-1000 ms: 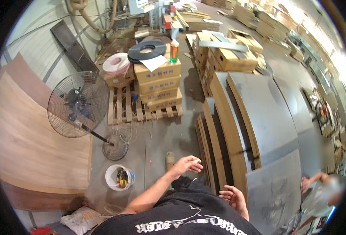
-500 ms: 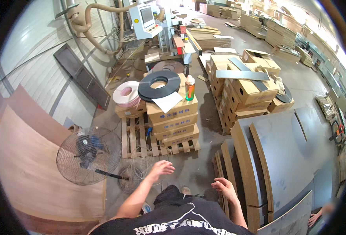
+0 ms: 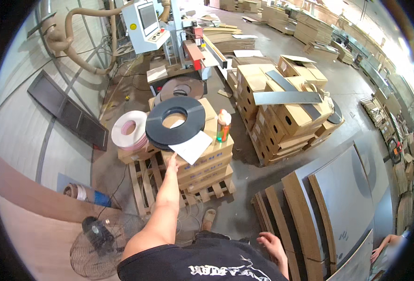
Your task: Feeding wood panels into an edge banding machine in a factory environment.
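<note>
My left arm is stretched forward, and my left hand (image 3: 172, 163) is at the near left corner of a white sheet of paper (image 3: 191, 147), fingers extended. Whether the fingertips touch the sheet is hard to make out. The paper lies partly against a thick black roll of edge banding (image 3: 175, 122) on top of stacked cartons (image 3: 202, 169). Beside the sheet stands a bottle (image 3: 223, 126) with orange and green colouring. My right hand (image 3: 273, 245) hangs low near the stacked panels (image 3: 305, 206), holding nothing, its fingers loosely bent and apart.
A white-pink roll (image 3: 129, 130) sits on a box left of the cartons, over a wooden pallet (image 3: 145, 185). A wire-caged fan (image 3: 97, 248) stands at lower left. More cartons (image 3: 286, 110) are piled right. Another person's hand (image 3: 377, 253) rests by the panels. A machine (image 3: 146, 28) stands behind.
I have come closer to the cartons. My left hand has reached forward to the paper's edge; my right hand stays low beside the panels.
</note>
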`<action>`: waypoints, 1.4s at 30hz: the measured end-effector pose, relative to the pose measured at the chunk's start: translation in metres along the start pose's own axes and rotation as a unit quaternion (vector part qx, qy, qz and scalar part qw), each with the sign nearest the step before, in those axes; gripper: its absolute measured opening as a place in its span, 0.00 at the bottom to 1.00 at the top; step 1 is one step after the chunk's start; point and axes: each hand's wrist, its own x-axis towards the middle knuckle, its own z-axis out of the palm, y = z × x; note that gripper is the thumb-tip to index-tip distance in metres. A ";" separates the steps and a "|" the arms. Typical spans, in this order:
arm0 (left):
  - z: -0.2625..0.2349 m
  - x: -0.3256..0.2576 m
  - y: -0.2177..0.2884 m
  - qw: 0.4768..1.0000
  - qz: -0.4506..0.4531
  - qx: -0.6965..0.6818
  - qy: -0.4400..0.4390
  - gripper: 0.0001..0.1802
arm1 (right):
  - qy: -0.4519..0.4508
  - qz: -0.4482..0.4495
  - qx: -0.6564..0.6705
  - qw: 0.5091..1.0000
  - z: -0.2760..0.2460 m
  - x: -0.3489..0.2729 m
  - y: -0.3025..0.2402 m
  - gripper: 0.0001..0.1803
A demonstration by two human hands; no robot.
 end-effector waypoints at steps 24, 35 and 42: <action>0.057 0.007 -0.025 0.985 -0.032 -0.171 0.006 0.18 | 0.093 0.047 -0.100 0.989 0.064 0.064 -0.053 0.21; 0.069 -0.071 -0.014 0.981 -0.038 -0.180 0.068 0.18 | 0.086 0.068 -0.115 0.987 0.066 0.060 -0.065 0.21; 0.107 -0.180 -0.017 0.981 -0.003 -0.196 0.000 0.14 | 0.018 0.018 -0.017 1.000 0.067 0.064 -0.069 0.24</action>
